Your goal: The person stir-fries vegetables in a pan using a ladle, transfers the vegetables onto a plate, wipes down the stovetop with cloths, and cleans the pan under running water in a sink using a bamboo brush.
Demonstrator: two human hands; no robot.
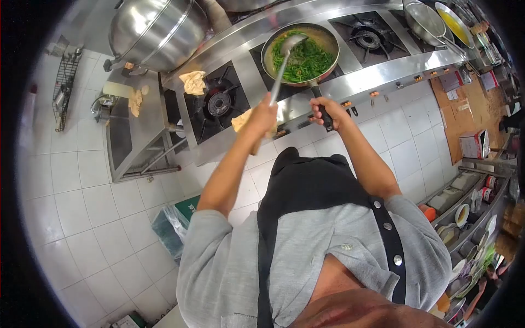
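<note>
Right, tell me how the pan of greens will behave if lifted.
The pan would probably feel front-heavy: the greens sit well out from its handle. Being open-topped, it might also spill if tilted, since the greens look loose.

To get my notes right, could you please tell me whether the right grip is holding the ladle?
No, the right grip is on the pan handle, while the left grip holds the ladle.

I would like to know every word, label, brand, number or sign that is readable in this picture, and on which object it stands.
No text can be read with certainty.
Green bin: pale letters, too small and blurred to read.
Red-and-white carton: any print is too small.
Small red-and-white containers: markings too small to read.
</note>
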